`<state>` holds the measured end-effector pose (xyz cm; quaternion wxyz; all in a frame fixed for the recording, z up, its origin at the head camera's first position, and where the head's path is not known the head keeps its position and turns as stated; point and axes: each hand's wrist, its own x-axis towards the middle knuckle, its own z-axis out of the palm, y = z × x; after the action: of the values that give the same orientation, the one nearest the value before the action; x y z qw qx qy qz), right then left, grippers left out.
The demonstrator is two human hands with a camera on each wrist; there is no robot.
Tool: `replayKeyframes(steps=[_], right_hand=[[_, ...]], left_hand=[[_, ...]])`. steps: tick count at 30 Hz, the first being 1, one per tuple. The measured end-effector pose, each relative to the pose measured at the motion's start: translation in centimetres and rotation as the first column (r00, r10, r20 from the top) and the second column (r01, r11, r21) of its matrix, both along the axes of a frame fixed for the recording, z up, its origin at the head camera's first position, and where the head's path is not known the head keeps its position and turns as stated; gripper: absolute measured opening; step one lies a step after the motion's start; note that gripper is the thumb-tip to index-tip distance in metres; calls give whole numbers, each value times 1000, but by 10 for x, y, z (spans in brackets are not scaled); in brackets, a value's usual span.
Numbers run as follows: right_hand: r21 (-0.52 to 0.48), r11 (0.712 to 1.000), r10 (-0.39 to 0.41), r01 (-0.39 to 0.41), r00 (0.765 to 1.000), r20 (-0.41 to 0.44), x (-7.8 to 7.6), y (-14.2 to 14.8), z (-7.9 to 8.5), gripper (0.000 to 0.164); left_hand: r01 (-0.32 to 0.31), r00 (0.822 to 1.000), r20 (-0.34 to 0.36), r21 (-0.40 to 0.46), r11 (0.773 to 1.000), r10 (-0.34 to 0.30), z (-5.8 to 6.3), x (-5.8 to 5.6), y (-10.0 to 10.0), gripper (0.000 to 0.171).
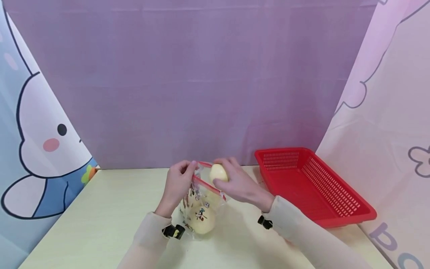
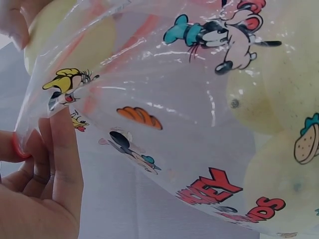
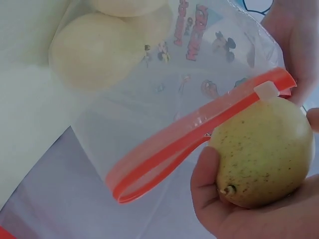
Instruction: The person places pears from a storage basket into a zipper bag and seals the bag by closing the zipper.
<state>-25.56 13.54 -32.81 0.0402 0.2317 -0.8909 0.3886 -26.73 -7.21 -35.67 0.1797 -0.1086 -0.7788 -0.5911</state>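
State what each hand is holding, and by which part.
The left hand pinches the clear, cartoon-printed plastic bag by its open red rim; the right hand grips a round, pale yellow fruit by its sides.

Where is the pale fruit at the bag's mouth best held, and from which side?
Probably around the widest part of the fruit, coming from the person's right: its body is full and rounded, the stem stub looks too small to hold, and the open bag lies mostly to its left.

Left wrist view: bag (image 2: 194,104) cut off top, right; count of bagged fruits (image 2: 274,167) unclear; fingers (image 2: 66,164) partly cropped.
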Motion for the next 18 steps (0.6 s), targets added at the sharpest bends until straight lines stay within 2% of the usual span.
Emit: replayKeyframes(steps=[7, 12, 18], right_hand=[[56, 998, -14, 16, 999, -40, 1, -3, -1, 63], [71, 997, -5, 9, 998, -55, 0, -2, -3, 57], [79, 996, -27, 32, 997, -66, 0, 4, -4, 57]], left_hand=[[-1, 1000, -7, -8, 1000, 1, 1, -1, -1, 31], [-4, 1000, -10, 3, 1000, 4, 0, -1, -3, 33], [-11, 999, -34, 1, 1000, 11, 0, -1, -4, 35]])
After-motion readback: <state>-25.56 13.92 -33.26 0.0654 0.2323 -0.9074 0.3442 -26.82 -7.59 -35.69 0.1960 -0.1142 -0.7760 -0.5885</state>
